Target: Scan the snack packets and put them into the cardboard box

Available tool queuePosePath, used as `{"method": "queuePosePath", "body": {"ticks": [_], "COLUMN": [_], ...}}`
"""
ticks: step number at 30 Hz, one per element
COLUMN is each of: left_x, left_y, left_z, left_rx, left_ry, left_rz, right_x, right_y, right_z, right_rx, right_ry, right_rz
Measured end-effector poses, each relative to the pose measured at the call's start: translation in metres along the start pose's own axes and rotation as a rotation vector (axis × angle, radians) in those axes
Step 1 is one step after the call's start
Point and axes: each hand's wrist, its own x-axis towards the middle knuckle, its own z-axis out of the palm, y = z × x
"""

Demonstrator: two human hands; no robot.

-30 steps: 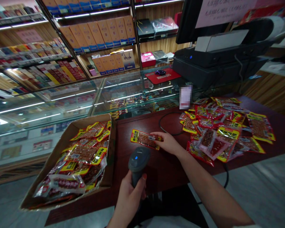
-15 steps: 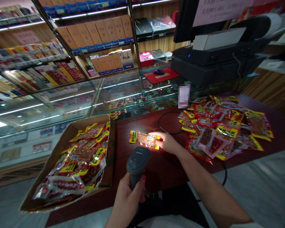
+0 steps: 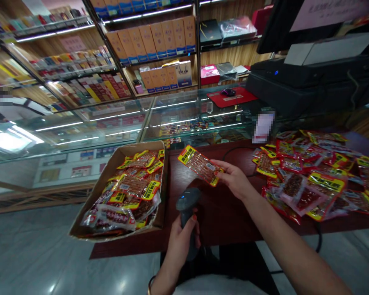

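My left hand (image 3: 184, 235) is wrapped round the handle of a dark barcode scanner (image 3: 188, 199), held upright over the near side of the table. My right hand (image 3: 230, 177) pinches the right end of a snack packet (image 3: 199, 165) with yellow ends and a clear middle showing brown strips. The packet is tilted above the dark red tabletop (image 3: 213, 211), beyond the scanner. To the left is a cardboard box (image 3: 165, 184) filled with similar packets (image 3: 132, 184). A loose heap of packets (image 3: 310, 172) lies to the right of my right hand.
A glass display counter (image 3: 117, 123) runs behind the table. On it are a red mouse pad (image 3: 247, 96) with a mouse (image 3: 228, 92) and dark checkout equipment (image 3: 307, 78). Shelves with boxes (image 3: 150, 41) stand farther back. A person's sleeve (image 3: 18, 107) shows at far left.
My right hand has raised and tilted the packet, its left end now higher. The bright scanner light on it is gone. The whole view has shifted, with the scanner still in my left hand.
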Motion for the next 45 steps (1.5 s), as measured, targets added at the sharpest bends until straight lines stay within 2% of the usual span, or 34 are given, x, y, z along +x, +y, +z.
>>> {"method": "queuePosePath", "body": {"ticks": [4,7,9,10,12,15,18,20,22,23,26,29,31,33,36,38,40,42,45], "left_x": [0.002,0.003,0.005,0.006,0.007,0.005,0.003,0.003,0.003,0.003,0.003,0.002,0.002,0.001,0.0,0.0,0.001,0.001,0.002], "left_y": [-0.002,-0.003,-0.004,-0.005,-0.005,-0.003,0.0,0.001,0.001,0.0,0.001,0.002,0.003,0.004,0.005,0.005,0.003,0.002,0.002], "left_z": [-0.004,-0.006,-0.008,-0.009,-0.009,-0.007,-0.003,-0.001,0.001,0.001,0.002,0.003,0.002,0.002,0.001,0.001,0.0,0.0,-0.001], "left_rx": [-0.065,-0.044,-0.034,-0.034,-0.042,-0.054,-0.05,-0.047,-0.048,-0.049,-0.056,-0.056,-0.05,-0.041,-0.034,-0.038,-0.042,-0.039,-0.03], "left_ry": [-0.015,-0.001,0.02,0.03,0.046,0.035,0.032,0.052,0.067,0.07,0.077,0.08,0.082,0.069,0.041,0.04,0.038,0.034,0.029], "left_rz": [-0.005,0.011,0.02,0.02,0.02,0.014,0.007,0.014,0.017,0.015,0.015,0.024,0.016,0.005,0.015,0.03,0.041,0.046,0.038], "right_x": [0.029,0.058,0.07,0.072,0.066,0.044,0.017,0.0,-0.015,-0.022,-0.033,-0.038,-0.038,-0.035,-0.022,-0.009,0.003,0.011,0.013], "right_y": [-0.02,-0.017,-0.01,-0.008,-0.007,-0.019,-0.033,-0.035,-0.031,-0.028,-0.024,-0.033,-0.043,-0.049,-0.04,-0.022,-0.002,0.015,0.027], "right_z": [0.087,0.147,0.161,0.157,0.127,0.045,-0.046,-0.093,-0.121,-0.129,-0.13,-0.112,-0.095,-0.079,-0.058,-0.05,-0.046,-0.046,-0.047], "right_rx": [0.138,0.063,-0.063,-0.143,-0.359,-0.875,-1.389,-1.583,-1.682,-1.714,-1.775,-1.71,-1.551,-1.334,-0.908,-0.606,-0.388,-0.282,-0.263], "right_ry": [-0.236,-0.439,-0.437,-0.41,-0.307,0.007,0.423,0.533,0.541,0.532,0.514,0.524,0.555,0.577,0.483,0.37,0.317,0.301,0.24], "right_rz": [-0.021,-0.028,-0.109,-0.164,-0.288,-0.406,-0.257,-0.065,0.052,0.067,-0.024,-0.198,-0.295,-0.321,-0.232,-0.124,-0.026,0.025,0.038]}}
